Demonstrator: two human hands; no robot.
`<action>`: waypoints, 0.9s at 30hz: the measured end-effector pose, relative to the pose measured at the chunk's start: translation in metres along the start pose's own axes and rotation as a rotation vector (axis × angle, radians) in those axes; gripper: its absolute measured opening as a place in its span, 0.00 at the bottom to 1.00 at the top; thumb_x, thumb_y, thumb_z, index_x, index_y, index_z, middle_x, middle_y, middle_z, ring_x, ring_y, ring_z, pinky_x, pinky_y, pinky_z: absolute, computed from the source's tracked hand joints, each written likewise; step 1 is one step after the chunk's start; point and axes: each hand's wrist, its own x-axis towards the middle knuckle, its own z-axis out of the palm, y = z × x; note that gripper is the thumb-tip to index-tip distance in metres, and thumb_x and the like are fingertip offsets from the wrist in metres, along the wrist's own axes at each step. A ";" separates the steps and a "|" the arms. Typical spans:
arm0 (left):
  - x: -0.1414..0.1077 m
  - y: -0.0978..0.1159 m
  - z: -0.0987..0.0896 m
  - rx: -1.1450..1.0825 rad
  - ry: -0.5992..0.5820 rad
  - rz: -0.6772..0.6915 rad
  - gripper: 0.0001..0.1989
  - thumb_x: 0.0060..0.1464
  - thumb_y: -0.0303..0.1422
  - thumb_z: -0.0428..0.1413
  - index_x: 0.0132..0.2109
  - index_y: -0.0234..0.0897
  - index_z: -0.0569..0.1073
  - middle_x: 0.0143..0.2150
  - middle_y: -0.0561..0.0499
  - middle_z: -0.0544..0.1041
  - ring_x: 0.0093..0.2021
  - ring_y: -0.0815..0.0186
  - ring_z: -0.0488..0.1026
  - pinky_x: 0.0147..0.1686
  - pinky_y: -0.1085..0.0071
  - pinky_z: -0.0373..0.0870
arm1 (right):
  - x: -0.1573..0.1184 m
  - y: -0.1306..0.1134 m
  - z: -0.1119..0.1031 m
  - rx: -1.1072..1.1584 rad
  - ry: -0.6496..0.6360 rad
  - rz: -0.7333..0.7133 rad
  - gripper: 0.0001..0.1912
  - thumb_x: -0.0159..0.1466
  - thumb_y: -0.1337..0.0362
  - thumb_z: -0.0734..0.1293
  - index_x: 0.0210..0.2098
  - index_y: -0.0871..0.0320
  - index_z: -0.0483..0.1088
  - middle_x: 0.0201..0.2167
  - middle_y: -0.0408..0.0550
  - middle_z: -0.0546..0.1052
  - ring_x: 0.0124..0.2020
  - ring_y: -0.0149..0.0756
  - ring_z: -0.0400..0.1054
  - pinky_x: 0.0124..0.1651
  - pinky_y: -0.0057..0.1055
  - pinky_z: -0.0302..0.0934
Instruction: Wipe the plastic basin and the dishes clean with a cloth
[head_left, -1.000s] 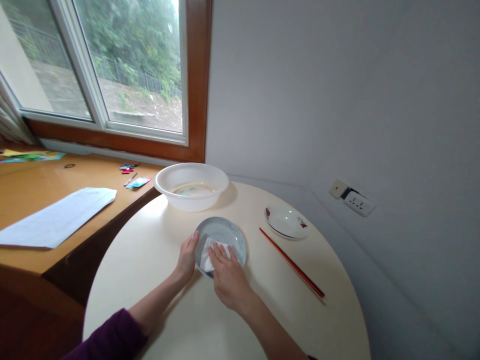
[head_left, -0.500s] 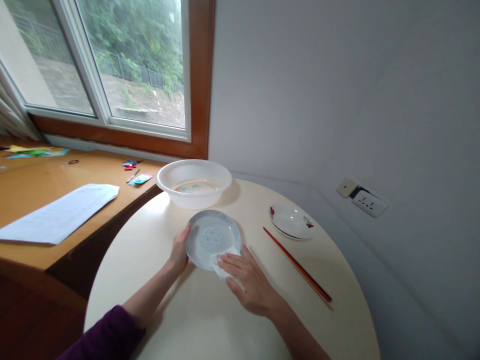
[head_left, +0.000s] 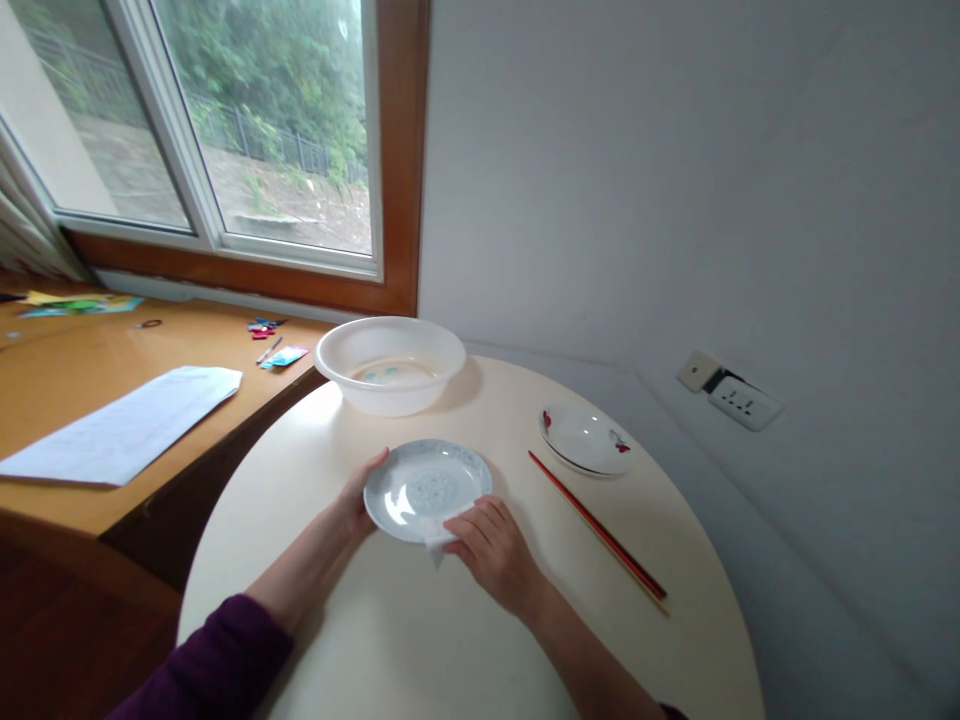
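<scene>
A pale plate (head_left: 431, 485) with a blue-grey pattern is held above the round table, tipped only a little. My left hand (head_left: 361, 497) grips its left rim, thumb at the edge and the other fingers mostly hidden beneath. My right hand (head_left: 495, 555) is closed on a white tissue (head_left: 437, 545) at the plate's near right rim. One corner of the tissue hangs below the edge.
On the round cream table (head_left: 420, 640) stand a white plastic basin (head_left: 390, 390) at the back and a flower-patterned dish (head_left: 585, 440) at right. Chopsticks (head_left: 600, 530) lie near the dish. A wooden desk (head_left: 180, 340) on the left bears a large white paper (head_left: 127, 425).
The plate has tilted flatter and come slightly lower, with glare on it. My right hand's fingers have gone from stretched flat over the tissue to curled around it at the rim.
</scene>
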 end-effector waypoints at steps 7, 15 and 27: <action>-0.011 0.001 0.012 -0.041 -0.086 -0.017 0.16 0.51 0.33 0.52 0.44 0.25 0.72 0.34 0.39 0.78 0.41 0.52 0.74 0.45 0.59 0.67 | 0.006 -0.005 -0.001 -0.065 0.283 -0.009 0.15 0.68 0.60 0.50 0.32 0.59 0.62 0.25 0.47 0.68 0.29 0.35 0.58 0.38 0.34 0.55; -0.022 -0.031 0.044 -0.097 0.059 0.160 0.10 0.52 0.29 0.49 0.32 0.27 0.72 0.24 0.44 0.76 0.24 0.62 0.73 0.30 0.68 0.71 | 0.021 -0.022 0.013 -0.293 0.236 0.014 0.11 0.67 0.64 0.54 0.33 0.60 0.64 0.21 0.44 0.67 0.26 0.34 0.57 0.33 0.33 0.50; -0.019 -0.013 0.034 -0.080 0.082 0.196 0.08 0.45 0.25 0.51 0.34 0.27 0.72 0.26 0.44 0.76 0.28 0.62 0.73 0.31 0.68 0.71 | -0.004 0.019 -0.001 -0.231 0.159 -0.118 0.09 0.66 0.64 0.57 0.31 0.59 0.64 0.23 0.45 0.69 0.29 0.34 0.59 0.40 0.33 0.53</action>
